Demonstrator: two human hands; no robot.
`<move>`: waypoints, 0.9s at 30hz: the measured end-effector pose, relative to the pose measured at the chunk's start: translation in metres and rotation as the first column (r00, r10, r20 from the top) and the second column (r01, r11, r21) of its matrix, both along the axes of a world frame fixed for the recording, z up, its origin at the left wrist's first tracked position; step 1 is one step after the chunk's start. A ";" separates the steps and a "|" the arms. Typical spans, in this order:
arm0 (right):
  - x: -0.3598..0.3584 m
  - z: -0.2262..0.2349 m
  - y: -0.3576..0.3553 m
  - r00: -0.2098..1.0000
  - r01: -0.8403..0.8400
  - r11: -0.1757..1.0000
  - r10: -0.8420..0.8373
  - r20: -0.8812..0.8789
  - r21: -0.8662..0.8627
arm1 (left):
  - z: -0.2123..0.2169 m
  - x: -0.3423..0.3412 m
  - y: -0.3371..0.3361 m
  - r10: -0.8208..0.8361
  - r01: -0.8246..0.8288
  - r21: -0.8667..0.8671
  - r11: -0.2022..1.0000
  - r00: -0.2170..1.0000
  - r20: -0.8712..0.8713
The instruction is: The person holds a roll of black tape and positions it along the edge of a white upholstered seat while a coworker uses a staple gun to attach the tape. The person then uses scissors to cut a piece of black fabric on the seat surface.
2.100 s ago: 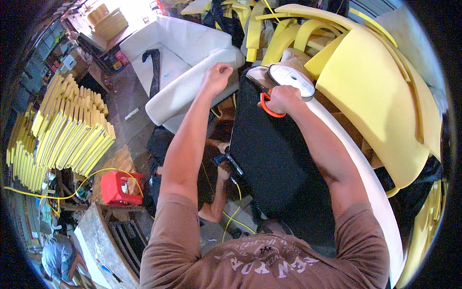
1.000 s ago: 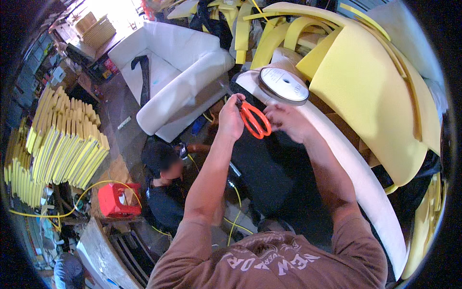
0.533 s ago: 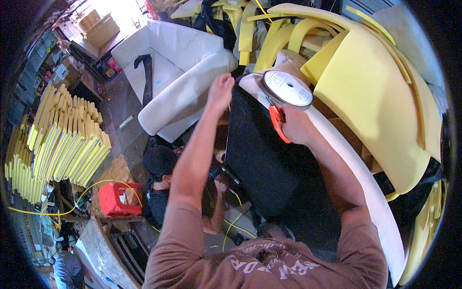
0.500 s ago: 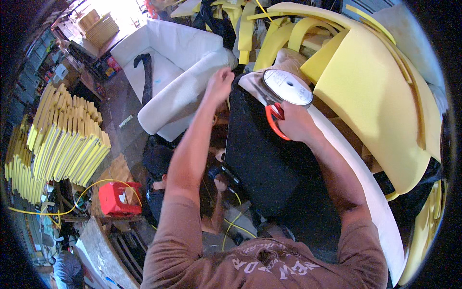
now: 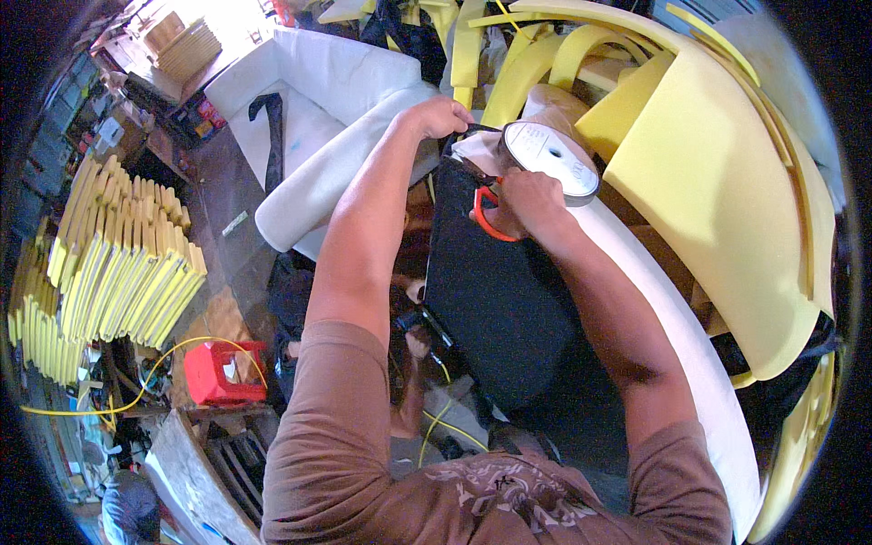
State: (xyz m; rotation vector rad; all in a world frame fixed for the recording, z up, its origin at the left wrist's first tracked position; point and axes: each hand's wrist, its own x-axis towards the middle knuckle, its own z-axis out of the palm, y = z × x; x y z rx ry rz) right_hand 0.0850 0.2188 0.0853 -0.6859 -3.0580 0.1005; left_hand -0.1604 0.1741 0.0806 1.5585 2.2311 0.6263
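Orange-handled scissors (image 5: 486, 220) are gripped in my right hand (image 5: 531, 200), with their blades mostly hidden. That hand lies against a reel (image 5: 551, 156) with a white round face, set on the far end of a sofa frame. Closed at the fingertips, my left hand (image 5: 436, 118) pinches the end of a thin black strip (image 5: 480, 129) at the frame's far corner. Black fabric (image 5: 504, 300) covers the frame's near side. White padding (image 5: 668, 336) runs along its right edge.
Another person's hand (image 5: 418, 341) holds a dark tool low beside the frame. A white sofa (image 5: 345, 86) stands beyond; yellow foam sheets (image 5: 718, 182) lie to the right. Stacked foam-edged panels (image 5: 127, 259), a red plastic stool (image 5: 222, 372) and a yellow hose (image 5: 150, 374) are left.
My left hand has moved right to the frame's corner and pinches the black strip. My right hand has shifted left and away from me with the scissors, over the reel's near edge.
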 end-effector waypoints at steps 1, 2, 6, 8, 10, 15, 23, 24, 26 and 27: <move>-0.004 -0.004 0.002 1.000 0.014 1.000 -0.014 -0.014 0.003 | 0.002 0.004 0.001 0.011 -0.011 0.006 1.000 1.000 0.016; -0.010 -0.002 0.001 1.000 0.005 1.000 -0.005 0.010 0.022 | 0.003 0.003 -0.003 0.033 -0.034 0.011 0.999 0.999 0.029; -0.022 0.004 -0.003 0.998 -0.024 0.998 0.020 0.062 0.064 | 0.008 0.006 -0.009 0.008 -0.013 0.082 0.997 0.998 0.058; -0.026 0.002 -0.003 0.998 -0.029 0.998 0.025 0.061 0.058 | 0.007 0.006 -0.008 0.017 -0.022 0.093 0.995 0.998 0.053; -0.030 -0.002 0.000 0.998 -0.025 0.999 0.023 0.058 0.041 | 0.006 0.005 -0.007 0.036 -0.043 0.097 0.994 0.997 0.069; -0.033 0.005 -0.011 0.996 -0.054 0.998 0.051 0.078 0.039 | 0.003 0.003 -0.004 0.092 -0.099 0.112 0.989 0.994 0.058; -0.033 0.005 -0.014 0.996 -0.059 0.998 0.057 0.067 0.025 | 0.002 0.007 -0.006 0.168 -0.186 0.136 0.973 0.977 0.131; -0.034 0.004 -0.012 0.996 -0.052 0.999 0.051 0.067 0.014 | 0.003 0.008 -0.006 0.177 -0.197 0.137 0.971 0.974 0.143; -0.037 -0.003 -0.007 0.998 -0.045 0.999 0.045 0.048 0.002 | 0.004 0.009 -0.006 0.178 -0.198 0.133 0.971 0.972 0.151; -0.039 -0.011 -0.002 0.999 -0.044 0.999 0.044 0.030 0.002 | 0.005 0.010 -0.005 0.178 -0.198 0.132 0.971 0.972 0.154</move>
